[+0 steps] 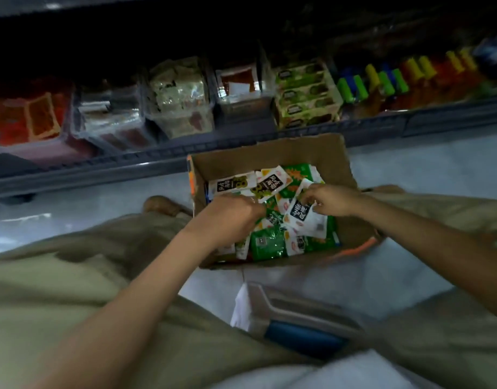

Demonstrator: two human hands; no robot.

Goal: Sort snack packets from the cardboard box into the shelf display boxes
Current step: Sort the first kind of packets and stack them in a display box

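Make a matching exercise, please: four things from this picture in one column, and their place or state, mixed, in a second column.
1. cardboard box
2. right hand
3. green display box
4. clear bin

A. on the shelf
B. on the floor, holds snack packets
C. pinches a white packet
D. nearest the person, between the legs

Pairs: 1-B, 2-C, 3-A, 4-D

Both arms are extended forward and angled inward, forearms bare. On one side, the left hand is held knuckles-up with fingers curled down (tips hidden, grip can't be confirmed). Opposite, the right hand is turned palm-down, a packet pinched at its edge between thumb and fingertips. The hands are held close together, not touching.
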